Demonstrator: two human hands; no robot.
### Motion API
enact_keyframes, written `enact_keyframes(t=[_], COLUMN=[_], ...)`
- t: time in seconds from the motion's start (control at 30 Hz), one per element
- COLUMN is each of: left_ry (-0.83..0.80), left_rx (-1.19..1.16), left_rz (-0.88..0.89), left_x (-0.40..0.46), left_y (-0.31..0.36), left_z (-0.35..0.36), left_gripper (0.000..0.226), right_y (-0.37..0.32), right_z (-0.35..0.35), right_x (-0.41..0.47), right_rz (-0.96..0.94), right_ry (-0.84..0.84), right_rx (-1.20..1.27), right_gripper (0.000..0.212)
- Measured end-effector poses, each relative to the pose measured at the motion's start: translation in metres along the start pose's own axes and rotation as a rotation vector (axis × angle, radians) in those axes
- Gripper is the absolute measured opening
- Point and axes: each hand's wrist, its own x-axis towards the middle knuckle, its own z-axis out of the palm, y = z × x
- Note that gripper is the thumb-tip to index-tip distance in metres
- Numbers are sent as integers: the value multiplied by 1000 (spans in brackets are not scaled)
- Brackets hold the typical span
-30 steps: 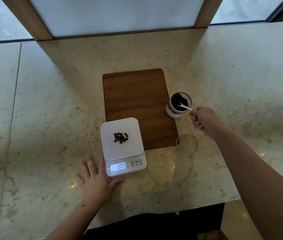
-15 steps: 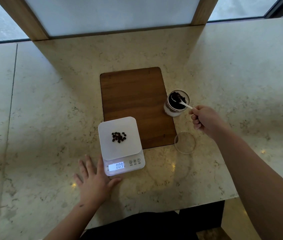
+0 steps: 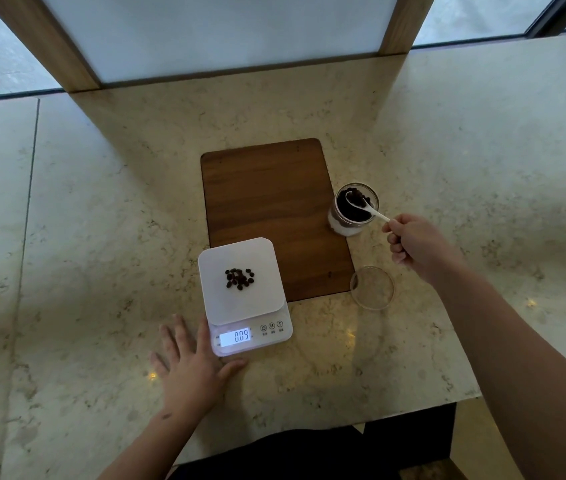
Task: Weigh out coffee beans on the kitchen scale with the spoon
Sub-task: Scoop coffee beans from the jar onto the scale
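A white kitchen scale [image 3: 264, 296] stands near the table's front edge, its lit display reading 009. A small heap of coffee beans [image 3: 239, 278] lies on its platform. To the right, a glass jar [image 3: 353, 213] holds dark beans. My right hand [image 3: 416, 247] grips the handle of a white spoon [image 3: 366, 206], whose bowl carries a few beans just above the jar's mouth. My left hand [image 3: 191, 365] lies flat on the table, fingers spread, its thumb against the scale's front left corner.
A dark wooden board [image 3: 267, 202] lies behind the scale, with the jar at its right edge. A clear round lid [image 3: 372, 287] rests on the marble table [image 3: 84, 271] in front of the jar. A framed window panel rises at the back.
The spoon's bowl has risen from inside the jar's beans to the jar's mouth, now holding a few beans. My left hand stays by the scale.
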Motion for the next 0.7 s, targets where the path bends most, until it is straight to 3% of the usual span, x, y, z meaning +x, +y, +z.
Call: enact_keyframes(t=[0.7], left_ry=[28], left_rx=[-11], left_rz=[37], left_x=[3], left_y=[-7], left_z=[9], left_gripper=[115], right_y=[-14], right_z=[44], right_x=[-38], right_rz=[-92], right_ry=[-128], right_rx=[-157], right_gripper=[24])
